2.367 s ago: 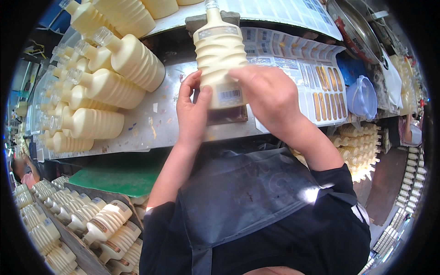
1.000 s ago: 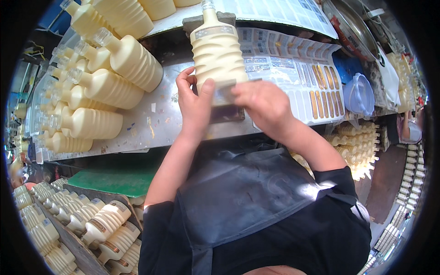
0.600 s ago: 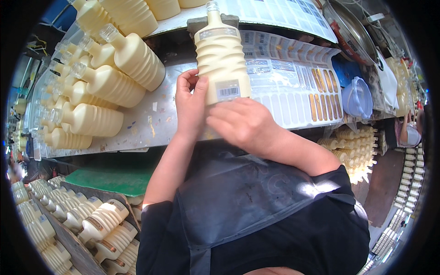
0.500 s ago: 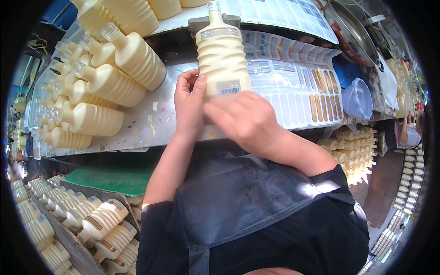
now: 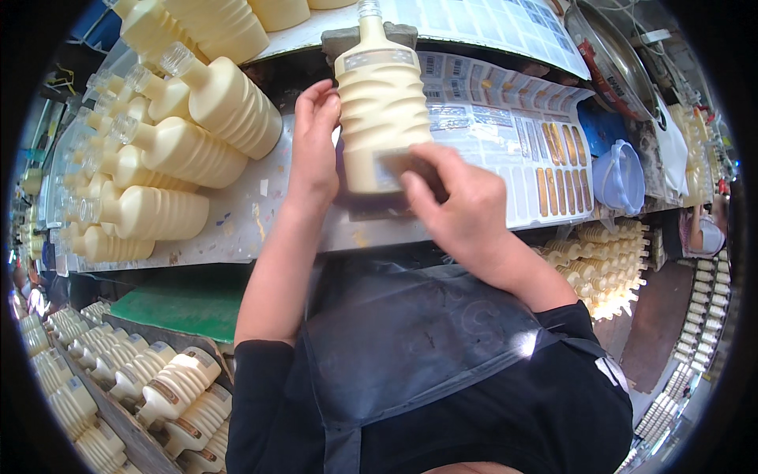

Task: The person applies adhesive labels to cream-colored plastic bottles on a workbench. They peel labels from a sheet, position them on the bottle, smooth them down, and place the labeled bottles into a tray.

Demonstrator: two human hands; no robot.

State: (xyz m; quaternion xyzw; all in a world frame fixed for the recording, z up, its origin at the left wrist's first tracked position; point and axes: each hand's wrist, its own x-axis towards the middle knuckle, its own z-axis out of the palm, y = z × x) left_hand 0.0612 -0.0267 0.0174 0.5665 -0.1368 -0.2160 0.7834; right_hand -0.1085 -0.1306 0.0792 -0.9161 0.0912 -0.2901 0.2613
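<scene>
A cream bottle (image 5: 383, 114) with wavy ridges and a clear threaded neck lies on its back in front of me, its neck pointing away against a grey block (image 5: 407, 35). My left hand (image 5: 317, 146) is at the bottle's left side, fingers parted and loosely bent, the thumb by its edge. Over the label at the bottle's lower end is my right hand (image 5: 462, 197), its thumb and forefinger bent around a dark, blurred shape that I cannot make out. That blur partly hides the label.
Label sheets (image 5: 505, 150), some strips gold, lie right of the bottle. Beyond them hangs a pale blue bucket (image 5: 618, 178). Several unlabelled bottles (image 5: 189, 150) are stacked at the left of the worktable (image 5: 229, 229). Labelled bottles (image 5: 180, 385) lie below left, beside a green board (image 5: 185, 308).
My right hand has moved right and its blurred fingers now lie across the label. The left hand has shifted slightly up and left along the bottle's side.
</scene>
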